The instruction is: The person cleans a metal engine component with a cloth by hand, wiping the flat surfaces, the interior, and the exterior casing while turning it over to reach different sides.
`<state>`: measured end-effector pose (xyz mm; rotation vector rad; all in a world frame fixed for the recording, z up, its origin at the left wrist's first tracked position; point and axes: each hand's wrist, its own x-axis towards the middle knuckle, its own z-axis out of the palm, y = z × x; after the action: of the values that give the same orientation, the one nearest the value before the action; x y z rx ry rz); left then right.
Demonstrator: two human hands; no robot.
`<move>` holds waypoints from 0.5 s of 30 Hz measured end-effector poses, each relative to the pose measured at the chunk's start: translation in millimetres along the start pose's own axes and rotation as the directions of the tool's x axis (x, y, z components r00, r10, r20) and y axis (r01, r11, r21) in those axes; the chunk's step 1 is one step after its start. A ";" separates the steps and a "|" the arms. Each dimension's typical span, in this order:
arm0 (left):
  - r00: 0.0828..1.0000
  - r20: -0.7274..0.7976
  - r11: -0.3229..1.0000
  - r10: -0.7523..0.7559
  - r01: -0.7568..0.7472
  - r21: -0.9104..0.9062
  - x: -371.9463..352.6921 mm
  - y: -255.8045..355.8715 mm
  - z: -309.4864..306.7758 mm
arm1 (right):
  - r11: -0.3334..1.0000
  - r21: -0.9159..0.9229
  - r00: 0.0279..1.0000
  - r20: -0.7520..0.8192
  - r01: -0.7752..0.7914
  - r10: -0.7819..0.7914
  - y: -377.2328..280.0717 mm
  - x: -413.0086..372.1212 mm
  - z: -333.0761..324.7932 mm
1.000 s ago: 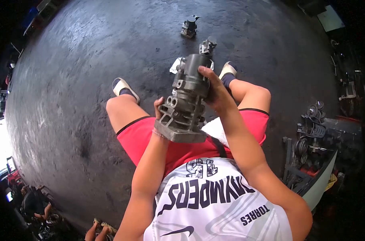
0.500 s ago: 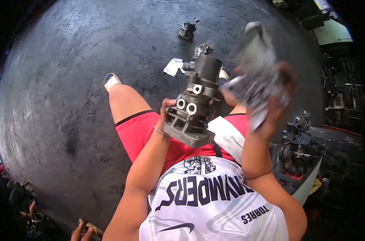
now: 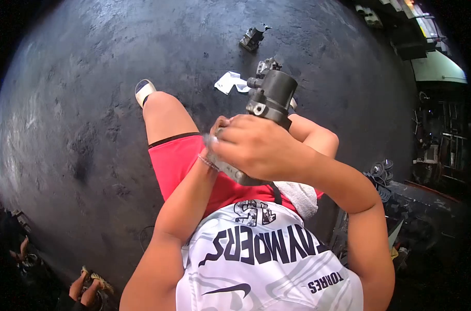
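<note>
A dark metal engine part (image 3: pixel 277 93), with a cylindrical top and side ports, is held tilted above my lap. My left hand (image 3: pixel 218 127) is closed round its left side, largely covered by the other hand. Across the part's middle lies my right hand (image 3: pixel 253 145), fingers curled and blurred by motion. A blurred greyish bit of cloth (image 3: pixel 210 141) shows at the right fingertips; most of it is hidden. The part's pale flange (image 3: pixel 238 175) sticks out below the right hand.
On the dark floor ahead lie a second metal part (image 3: pixel 252 39), another small metal piece (image 3: pixel 268 66) and a white sheet (image 3: pixel 230 82). A white towel (image 3: pixel 300 198) rests on my thigh. Metal parts (image 3: pixel 380 173) stand at right; another person's feet (image 3: pixel 93 280) show lower left.
My right hand has come in from the right, with the crumpled cloth, onto the engine part. The part's ports are now covered. My left hand keeps its hold.
</note>
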<state>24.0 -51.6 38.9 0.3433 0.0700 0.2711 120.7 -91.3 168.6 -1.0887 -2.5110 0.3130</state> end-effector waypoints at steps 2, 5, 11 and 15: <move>0.999 -0.019 0.998 0.047 -0.048 -0.043 5.5 -0.8 1.0 | 0.965 -0.061 0.934 0.242 -0.256 0.263 -2.3 15.9 -0.3; 0.989 -0.100 0.986 0.106 -0.118 -0.119 4.5 -4.9 -2.8 | 0.980 -0.162 0.943 0.292 -0.118 0.162 -1.4 19.6 21.2; 0.943 -0.289 0.934 0.167 -0.245 -0.260 -3.4 -8.6 -15.7 | 0.922 -0.382 0.983 0.138 -0.059 0.121 -17.4 -10.3 4.0; 0.926 -0.367 0.909 0.085 -0.223 -0.353 2.6 -1.1 -20.7 | 0.941 -0.227 0.967 -0.014 -0.252 0.255 15.6 -47.9 -35.4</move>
<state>24.3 -45.2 19.0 -0.1019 0.3319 0.4956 176.0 -114.3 182.7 -1.5108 -2.4653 0.1026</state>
